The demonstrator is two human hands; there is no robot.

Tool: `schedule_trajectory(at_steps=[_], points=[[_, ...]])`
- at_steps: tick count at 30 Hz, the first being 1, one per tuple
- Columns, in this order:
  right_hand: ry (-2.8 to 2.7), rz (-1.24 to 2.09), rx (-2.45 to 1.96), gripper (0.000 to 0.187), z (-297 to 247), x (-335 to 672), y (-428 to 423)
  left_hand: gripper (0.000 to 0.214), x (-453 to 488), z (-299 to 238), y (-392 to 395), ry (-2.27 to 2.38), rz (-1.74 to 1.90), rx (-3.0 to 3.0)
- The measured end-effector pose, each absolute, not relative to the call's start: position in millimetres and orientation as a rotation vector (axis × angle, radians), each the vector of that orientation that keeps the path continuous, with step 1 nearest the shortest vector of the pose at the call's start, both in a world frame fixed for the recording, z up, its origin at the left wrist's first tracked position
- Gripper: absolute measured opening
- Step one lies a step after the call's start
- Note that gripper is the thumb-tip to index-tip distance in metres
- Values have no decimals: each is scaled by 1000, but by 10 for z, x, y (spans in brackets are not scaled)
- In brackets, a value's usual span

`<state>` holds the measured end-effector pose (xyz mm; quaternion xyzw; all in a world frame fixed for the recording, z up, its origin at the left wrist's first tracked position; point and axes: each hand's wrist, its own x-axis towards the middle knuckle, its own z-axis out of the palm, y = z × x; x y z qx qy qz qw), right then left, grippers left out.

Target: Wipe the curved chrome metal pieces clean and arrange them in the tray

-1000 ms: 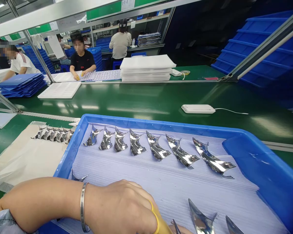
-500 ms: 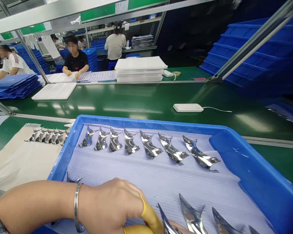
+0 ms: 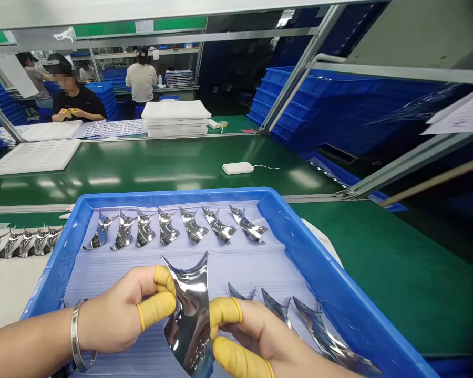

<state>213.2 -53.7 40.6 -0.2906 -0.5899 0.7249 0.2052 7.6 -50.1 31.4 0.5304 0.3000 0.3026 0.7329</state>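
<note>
Head view: left hand (image 3: 114, 310) and right hand (image 3: 252, 336) pinch a curved chrome piece (image 3: 191, 320) upright at 6 o'clock over the blue tray (image 3: 173, 195), yellow-cotted fingers (image 3: 160, 310) closed on it; it calls for a steady two-handed hold.

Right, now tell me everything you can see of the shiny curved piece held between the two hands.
The curved mirror-finish piece is a thin sheet, chrome-bright like polished or plated metal. Its top edge dips in a concave arc between two sharp points, and its body bows downward to the picture's bottom edge. It stands nearly upright above the blue tray, pinched at its sides by the left hand and right hand, whose yellow finger cots touch it.
</note>
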Motion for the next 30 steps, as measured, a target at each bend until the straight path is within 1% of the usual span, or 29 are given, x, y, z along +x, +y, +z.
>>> schedule_trajectory(at_steps=[3,8,14,16,19,22,30], points=[[-1493,2139,-669,25,364,2104,-511,25,79,299,-510,656,672,1109],[-1259,2200,-634,28,288,2054,-542,24,57,268,-527,632,659,1116],[-1212,2203,-707,36,227,2024,-536,21,48,268,-542,667,632,1233],[-1237,2204,-699,35,212,2038,-537,21,41,276,-540,696,622,1310],[-1411,2121,-705,31,232,2080,-547,17,29,297,-530,714,610,1465],[-1624,1984,-748,29,312,2123,-559,13,26,327,-517,639,647,1671],[-2066,1609,-794,29,460,2173,-607,16,30,366,-497,547,697,2017]])
